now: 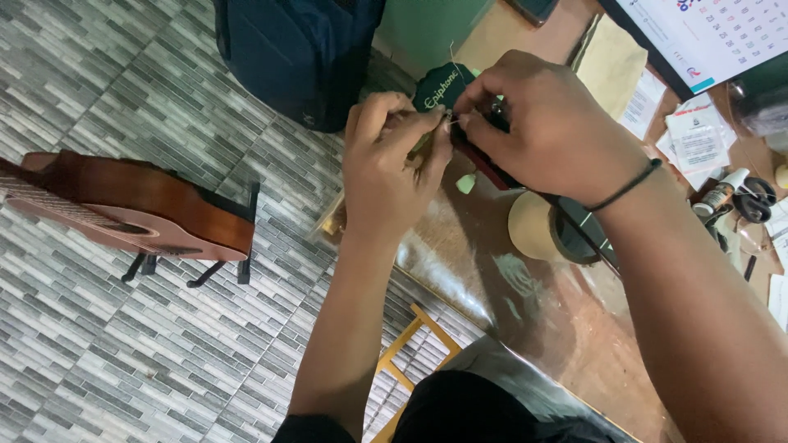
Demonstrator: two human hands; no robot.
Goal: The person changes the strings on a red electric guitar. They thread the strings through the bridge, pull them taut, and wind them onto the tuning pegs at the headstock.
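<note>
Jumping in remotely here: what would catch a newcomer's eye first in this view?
Both hands meet at the top centre: the left hand and right hand pinch at a dark guitar headstock over the brown table. At far left, a reddish-brown guitar rests on a black stand on the grey tiled floor.

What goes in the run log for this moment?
left hand: pinching thin string | right hand: on dark green guitar headstock | nearby: brown tape roll

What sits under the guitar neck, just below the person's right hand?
A roll of tape stands on the brown table beneath the guitar neck, propping it. The right hand and left hand cover the headstock, hiding what lies under it.
</note>
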